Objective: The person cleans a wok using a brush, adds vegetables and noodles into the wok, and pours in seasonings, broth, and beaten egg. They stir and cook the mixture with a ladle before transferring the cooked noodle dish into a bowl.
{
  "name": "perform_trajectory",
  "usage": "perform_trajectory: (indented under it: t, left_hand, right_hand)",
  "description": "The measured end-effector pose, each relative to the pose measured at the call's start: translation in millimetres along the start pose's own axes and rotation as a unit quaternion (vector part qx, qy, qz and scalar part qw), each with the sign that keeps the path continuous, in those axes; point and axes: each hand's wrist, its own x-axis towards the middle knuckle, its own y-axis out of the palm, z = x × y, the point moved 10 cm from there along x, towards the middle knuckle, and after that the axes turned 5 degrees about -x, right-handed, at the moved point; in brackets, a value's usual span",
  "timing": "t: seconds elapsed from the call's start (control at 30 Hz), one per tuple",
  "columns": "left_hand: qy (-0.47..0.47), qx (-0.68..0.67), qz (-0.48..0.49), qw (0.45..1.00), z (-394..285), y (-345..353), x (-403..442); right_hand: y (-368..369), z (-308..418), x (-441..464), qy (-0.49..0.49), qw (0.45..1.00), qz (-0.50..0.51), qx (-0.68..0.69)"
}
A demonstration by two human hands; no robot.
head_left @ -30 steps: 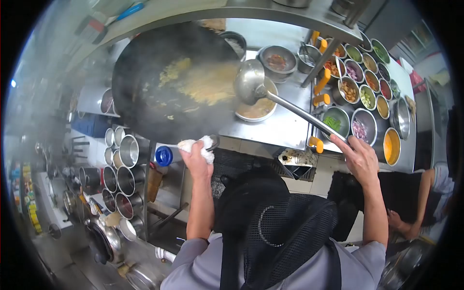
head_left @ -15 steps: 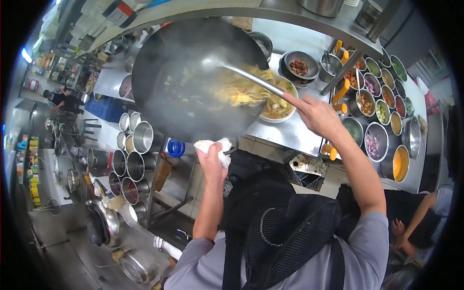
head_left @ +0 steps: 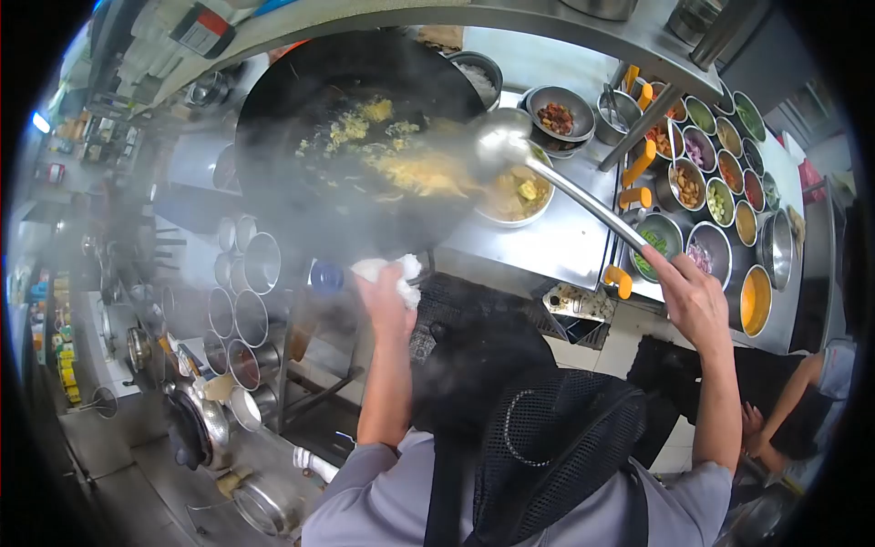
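Observation:
A large black wok (head_left: 273, 173) is tilted toward me in thick steam, with yellow scraps of food (head_left: 401, 169) on its inner surface. My left hand (head_left: 387, 296) is closed on a white cloth (head_left: 408, 290) at the wok's near rim; the handle is hidden under it. My right hand (head_left: 693, 296) grips the handle end of a metal ladle (head_left: 583, 196). The ladle's head is raised between the wok's right edge and a bowl of yellowish broth and food (head_left: 519, 221), partly covering that bowl.
Metal pots of chopped ingredients (head_left: 697, 191) crowd the right counter, beside orange handles (head_left: 636, 198). Bowls (head_left: 558, 117) stand behind the broth bowl. A steel shelf (head_left: 510, 15) crosses above. Stacked pots (head_left: 251, 319) are at left. Another person's arm (head_left: 788, 401) is at lower right.
The ladle has lifted out of the wok and swung right, over the bowl. The noodle-like heap at the wok's right edge is gone, leaving scattered scraps. The wok shifted slightly left; steam spread left.

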Motion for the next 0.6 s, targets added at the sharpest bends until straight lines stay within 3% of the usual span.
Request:
perform_trajectory:
  t: [0.27, 0.37, 0.5, 0.6]
  left_hand:
    - [0.007, -0.006, 0.012, 1.0, -14, 7, -31]
    - [-0.008, -0.005, 0.019, 1.0, -5, -12, -25]
    - [0.003, -0.019, 0.028, 0.999, 0, -19, -17]
    - [-0.004, -0.021, 0.011, 1.0, 0, -17, -21]
  right_hand:
    - [53, 85, 155, -0.041, 0.976, -0.1, 0.19]
    - [53, 83, 153, -0.078, 0.983, -0.032, 0.165]
    - [-15, 27, 87, -0.052, 0.989, 0.136, 0.014]
    - [-28, 27, 83, -0.057, 0.991, 0.094, 0.08]
